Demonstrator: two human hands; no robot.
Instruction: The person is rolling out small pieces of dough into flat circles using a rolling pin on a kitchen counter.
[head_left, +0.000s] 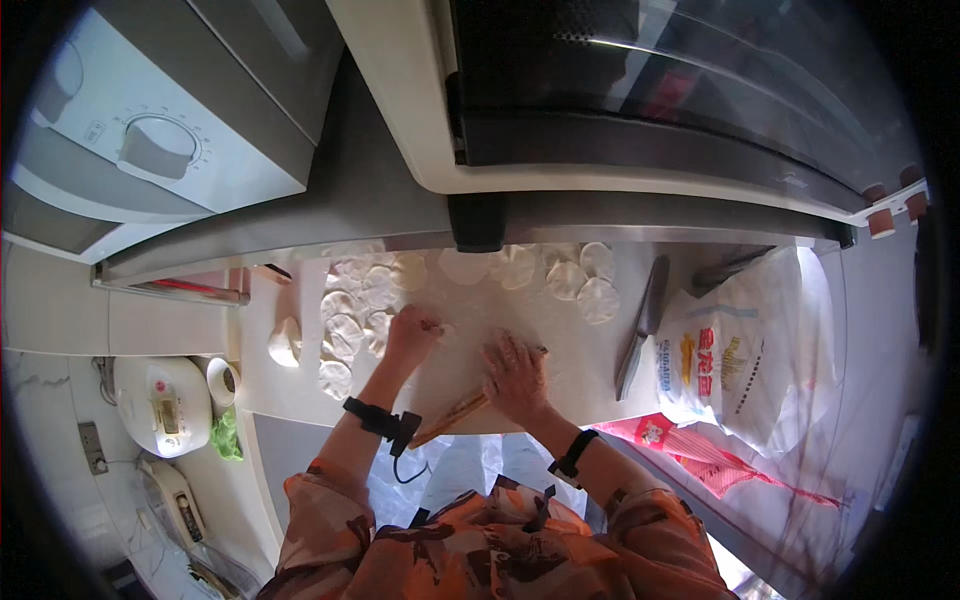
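Observation:
My left hand (412, 330) is over the pale work surface with its fingers curled. A small pale bit, apparently dough, shows at its fingertips, but the hand hides most of what is there. Under the palm of my right hand (517, 375) lies a wooden rolling pin (454, 418), slanting from beyond the fingers down past the front edge. Round flat dough wrappers (343, 334) lie overlapping beside and beyond my left hand. More dough wrappers (566, 280) rest along the back of the surface. A lump of dough (285, 343) sits at the far left.
A kitchen knife (643, 330) lies to the right, next to a large white flour bag (742, 352) with printing. A metal shelf edge (600, 234) with a countertop oven (637, 142) overhangs the back. At left stand a rice cooker (161, 405) and a small bowl (223, 381).

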